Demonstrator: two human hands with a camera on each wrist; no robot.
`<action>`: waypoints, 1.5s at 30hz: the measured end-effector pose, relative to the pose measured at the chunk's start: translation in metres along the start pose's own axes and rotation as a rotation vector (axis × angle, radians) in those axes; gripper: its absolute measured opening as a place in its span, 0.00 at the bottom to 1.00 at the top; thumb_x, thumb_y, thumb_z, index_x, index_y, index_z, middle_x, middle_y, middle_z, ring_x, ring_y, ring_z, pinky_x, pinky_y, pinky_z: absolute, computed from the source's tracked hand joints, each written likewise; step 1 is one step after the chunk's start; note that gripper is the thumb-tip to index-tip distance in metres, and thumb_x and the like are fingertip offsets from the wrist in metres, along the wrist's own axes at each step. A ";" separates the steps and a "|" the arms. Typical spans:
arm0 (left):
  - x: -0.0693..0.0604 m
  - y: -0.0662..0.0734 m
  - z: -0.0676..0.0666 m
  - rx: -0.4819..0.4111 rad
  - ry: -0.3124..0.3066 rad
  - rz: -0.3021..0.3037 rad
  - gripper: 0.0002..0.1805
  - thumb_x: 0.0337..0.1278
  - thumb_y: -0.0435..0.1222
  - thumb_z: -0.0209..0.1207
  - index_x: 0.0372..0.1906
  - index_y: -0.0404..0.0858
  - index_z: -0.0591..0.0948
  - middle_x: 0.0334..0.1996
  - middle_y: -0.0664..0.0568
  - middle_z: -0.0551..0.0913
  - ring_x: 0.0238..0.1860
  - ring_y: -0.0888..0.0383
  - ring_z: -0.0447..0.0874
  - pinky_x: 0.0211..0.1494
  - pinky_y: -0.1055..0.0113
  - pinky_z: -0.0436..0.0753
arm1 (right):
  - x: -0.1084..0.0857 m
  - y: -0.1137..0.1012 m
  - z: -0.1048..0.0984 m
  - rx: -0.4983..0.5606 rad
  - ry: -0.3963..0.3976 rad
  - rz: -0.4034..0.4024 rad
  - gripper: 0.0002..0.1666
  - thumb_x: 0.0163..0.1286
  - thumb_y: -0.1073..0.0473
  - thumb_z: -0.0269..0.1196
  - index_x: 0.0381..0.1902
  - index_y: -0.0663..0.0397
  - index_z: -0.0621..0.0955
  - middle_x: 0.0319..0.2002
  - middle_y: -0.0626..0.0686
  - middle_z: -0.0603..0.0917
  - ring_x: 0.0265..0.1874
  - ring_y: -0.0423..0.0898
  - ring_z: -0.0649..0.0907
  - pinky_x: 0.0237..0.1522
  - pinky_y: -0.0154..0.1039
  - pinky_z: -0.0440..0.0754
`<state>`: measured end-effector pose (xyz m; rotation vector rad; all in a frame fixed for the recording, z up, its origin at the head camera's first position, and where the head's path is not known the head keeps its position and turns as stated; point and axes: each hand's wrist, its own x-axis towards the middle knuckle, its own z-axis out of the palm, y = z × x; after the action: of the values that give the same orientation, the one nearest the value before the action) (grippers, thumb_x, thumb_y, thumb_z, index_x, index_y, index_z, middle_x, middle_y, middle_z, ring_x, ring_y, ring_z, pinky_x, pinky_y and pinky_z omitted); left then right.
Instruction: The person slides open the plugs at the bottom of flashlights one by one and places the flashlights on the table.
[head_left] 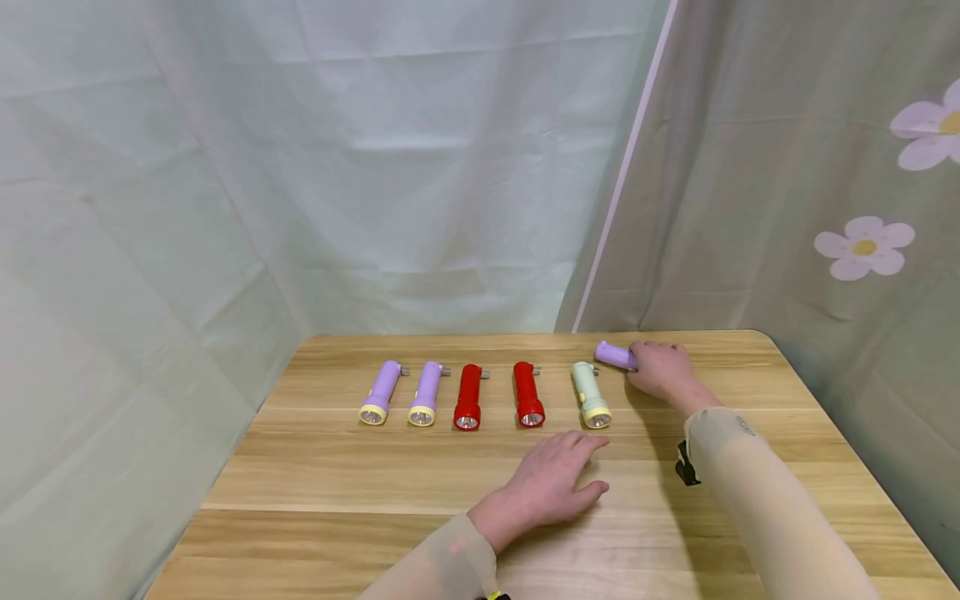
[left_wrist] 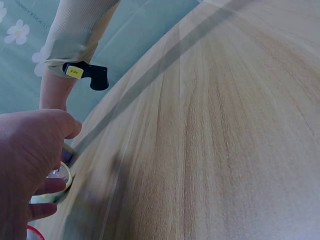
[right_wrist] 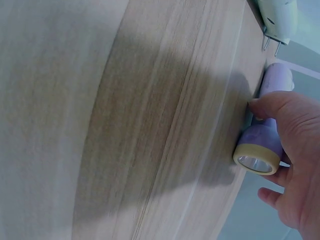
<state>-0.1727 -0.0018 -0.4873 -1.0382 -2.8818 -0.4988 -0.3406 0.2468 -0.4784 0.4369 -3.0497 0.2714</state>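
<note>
At the right end of a row of flashlights, my right hand (head_left: pixel 663 370) grips a purple flashlight (head_left: pixel 615 356) by its body. The right wrist view shows the thumb across that flashlight (right_wrist: pixel 260 137), its yellow-rimmed lens facing the camera. Just left of it lies a pale green flashlight (head_left: pixel 592 395) with its plug prongs folded out. My left hand (head_left: pixel 551 481) is held over the table in front of the row, fingers spread and relaxed, holding nothing. In the left wrist view, its fingers partly cover a flashlight's lens end (left_wrist: pixel 64 175).
Two red flashlights (head_left: pixel 468 397) (head_left: pixel 528 395) and two purple ones (head_left: pixel 382 392) (head_left: pixel 427 393) continue the row leftward, prongs out and lenses toward me. Everything lies on a wooden table (head_left: pixel 322 475). Pale curtains (head_left: pixel 450 167) hang behind and at both sides.
</note>
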 end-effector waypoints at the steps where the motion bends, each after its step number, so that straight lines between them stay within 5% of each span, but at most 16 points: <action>1: 0.000 0.000 0.000 -0.003 0.000 0.000 0.32 0.69 0.56 0.59 0.74 0.52 0.69 0.61 0.59 0.77 0.61 0.61 0.75 0.63 0.61 0.76 | 0.000 0.001 0.000 -0.002 -0.002 -0.002 0.21 0.60 0.58 0.67 0.49 0.62 0.80 0.38 0.60 0.83 0.36 0.60 0.81 0.47 0.63 0.71; 11: -0.004 0.001 0.001 -0.015 0.006 0.003 0.32 0.69 0.55 0.59 0.74 0.52 0.69 0.59 0.60 0.77 0.60 0.62 0.76 0.62 0.62 0.76 | 0.001 0.002 0.001 -0.024 -0.003 -0.017 0.23 0.61 0.58 0.67 0.52 0.63 0.80 0.43 0.63 0.84 0.41 0.62 0.82 0.48 0.65 0.75; 31: -0.009 -0.005 -0.004 -0.077 -0.026 -0.031 0.34 0.70 0.54 0.59 0.76 0.52 0.67 0.59 0.60 0.77 0.59 0.62 0.76 0.63 0.60 0.76 | -0.015 -0.001 -0.006 -0.040 0.073 -0.062 0.19 0.64 0.56 0.71 0.47 0.63 0.81 0.36 0.58 0.84 0.33 0.57 0.83 0.42 0.59 0.77; 45: -0.029 -0.026 -0.018 -0.121 0.052 -0.043 0.34 0.70 0.51 0.60 0.76 0.50 0.66 0.63 0.56 0.77 0.62 0.58 0.76 0.65 0.56 0.76 | -0.034 -0.007 -0.015 0.088 0.208 -0.055 0.15 0.64 0.54 0.68 0.42 0.58 0.82 0.32 0.53 0.84 0.27 0.52 0.80 0.42 0.59 0.76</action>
<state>-0.1682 -0.0444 -0.4814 -0.9643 -2.8652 -0.6995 -0.3062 0.2521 -0.4653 0.4654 -2.8268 0.4212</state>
